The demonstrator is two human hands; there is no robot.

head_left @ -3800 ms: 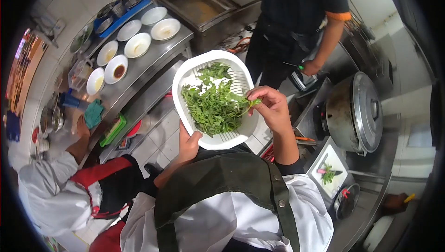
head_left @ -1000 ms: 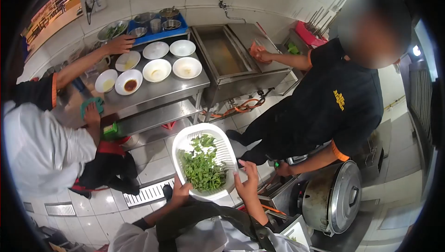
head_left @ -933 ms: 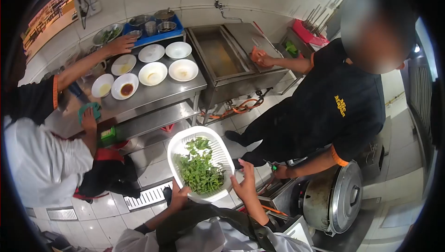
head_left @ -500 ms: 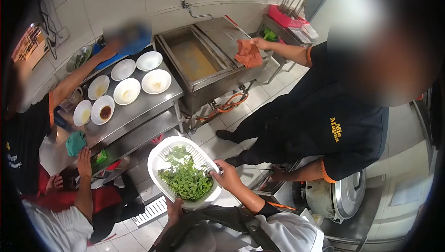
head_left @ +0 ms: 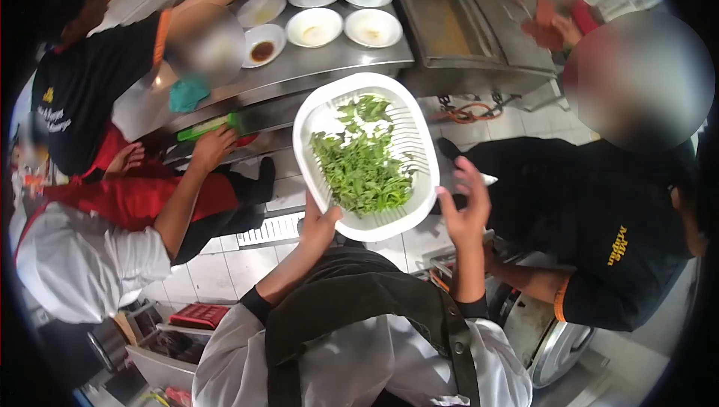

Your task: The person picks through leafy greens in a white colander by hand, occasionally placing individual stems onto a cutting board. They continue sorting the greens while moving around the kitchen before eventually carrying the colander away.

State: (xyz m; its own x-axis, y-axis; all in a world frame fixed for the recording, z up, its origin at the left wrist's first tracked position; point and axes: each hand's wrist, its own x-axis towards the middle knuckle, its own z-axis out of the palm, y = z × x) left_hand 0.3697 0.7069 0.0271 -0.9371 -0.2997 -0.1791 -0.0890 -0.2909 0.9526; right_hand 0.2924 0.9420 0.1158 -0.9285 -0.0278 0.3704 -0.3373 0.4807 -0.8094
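A white slotted plastic basket (head_left: 303, 137) full of chopped leafy greens (head_left: 363, 163) is held up in front of my chest. My left hand (head_left: 320, 226) grips its near left rim, thumb over the edge and the other fingers out of sight beneath. Just off the right side of the basket is my right hand (head_left: 468, 201), raised with its fingers spread and the thumb tip close to the rim. The greens lie heaped toward the near half, with bare slots showing along the right wall.
Several white bowls (head_left: 367, 27) stand on a steel counter (head_left: 329, 62), one holding dark sauce. Behind is a steel vat (head_left: 449, 25). A co-worker in black (head_left: 599, 197) stands close right, beside a large pot (head_left: 558, 351). At left, a co-worker's hand (head_left: 213, 149) touches a green packet (head_left: 206, 128).
My right hand has let go of the basket's rim and opened beside it. The view has swung, and the basket now appears higher and further right. The left co-worker's hand has reached the green packet.
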